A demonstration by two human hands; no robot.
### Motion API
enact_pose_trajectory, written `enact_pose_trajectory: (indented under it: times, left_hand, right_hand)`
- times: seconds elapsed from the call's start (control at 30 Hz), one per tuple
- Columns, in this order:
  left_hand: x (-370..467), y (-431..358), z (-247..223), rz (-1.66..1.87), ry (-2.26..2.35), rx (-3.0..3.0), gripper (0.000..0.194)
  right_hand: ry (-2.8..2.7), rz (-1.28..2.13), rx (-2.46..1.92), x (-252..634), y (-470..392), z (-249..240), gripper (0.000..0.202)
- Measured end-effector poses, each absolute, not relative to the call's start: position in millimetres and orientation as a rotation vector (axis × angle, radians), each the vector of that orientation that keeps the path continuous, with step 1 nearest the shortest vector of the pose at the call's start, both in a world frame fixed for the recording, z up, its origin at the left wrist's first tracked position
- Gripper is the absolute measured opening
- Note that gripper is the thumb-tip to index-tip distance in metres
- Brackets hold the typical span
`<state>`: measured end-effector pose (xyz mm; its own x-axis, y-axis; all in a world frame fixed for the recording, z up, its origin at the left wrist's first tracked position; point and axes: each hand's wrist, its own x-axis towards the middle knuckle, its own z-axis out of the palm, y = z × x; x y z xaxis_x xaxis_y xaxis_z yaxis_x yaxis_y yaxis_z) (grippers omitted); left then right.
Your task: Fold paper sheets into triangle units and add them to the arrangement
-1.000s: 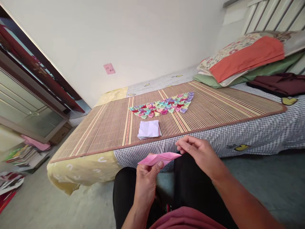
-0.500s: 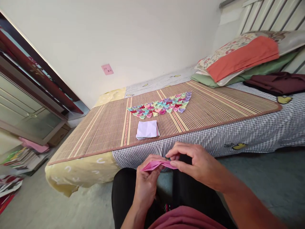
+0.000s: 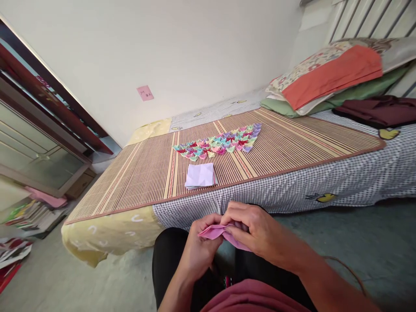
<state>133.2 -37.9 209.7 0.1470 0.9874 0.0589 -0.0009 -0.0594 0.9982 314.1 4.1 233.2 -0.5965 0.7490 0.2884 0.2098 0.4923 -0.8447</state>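
the right hand (image 3: pixel 248 227) has its thumb and fingers pinched together on a folded pink paper (image 3: pixel 212 232), near the middle of the piece, while the left hand (image 3: pixel 201 247) grips the same paper farther left, its fingers behind and thumb below. one pointed end shows in front of the left hand; the other slants down below the right thumb. the paper is held in the air above the lap, over black trousers (image 3: pixel 169 255), just in front of the bed's checked sheet (image 3: pixel 276 195). past the hands, near the edge of a striped mat (image 3: pixel 139 173), lies a stack of creased paper squares (image 3: pixel 199 175), pale lilac on top. just beyond it, many small folded paper pieces (image 3: pixel 221 143) in mixed colours stand in close slanting rows. farther right are pillows (image 3: pixel 334 76) and a dark maroon cloth (image 3: pixel 380 110); a pink note (image 3: pixel 144 92) is on the wall (image 3: pixel 208 52).
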Motion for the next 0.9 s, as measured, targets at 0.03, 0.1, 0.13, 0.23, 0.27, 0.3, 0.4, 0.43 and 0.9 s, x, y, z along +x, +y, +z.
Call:
enact_pose_trajectory:
  times: [0.03,0.1,0.13,0.23,0.27,0.3,0.4,0.43,0.9]
  left_hand:
    - [133,-37,208,1.154,1.063,1.261,0.017]
    - [133,-35,203,1.211,1.057,1.141,0.024]
    - [134,-34,200,1.250,1.071,1.090,0.027]
    - [142,-35,193,1.320,1.149,0.989,0.034]
    - [145,-36,192,1.321,1.161,0.962,0.036]
    - [149,-37,192,1.313,1.156,0.928,0.039]
    - [160,-43,192,1.365,1.081,0.817,0.042]
    - [163,-44,192,1.390,1.059,0.799,0.042]
    - [159,-33,187,1.488,1.150,0.968,0.018]
  right_hand:
    - [-2.070,1.048,-0.794,314,4,232,0.021]
    - [-2.041,1.026,-0.816,315,5,230,0.021]
    - [-2.021,1.004,-0.828,315,6,228,0.021]
    - [-1.959,0.831,-0.887,312,8,220,0.019]
    - [-1.945,0.738,-0.909,309,8,216,0.017]
    - [-1.936,0.629,-0.930,306,8,212,0.017]
    - [-1.959,0.365,-0.953,296,8,201,0.020]
    - [-1.978,0.316,-0.948,294,7,198,0.021]
    - [-1.951,0.399,-0.996,285,0,191,0.019]
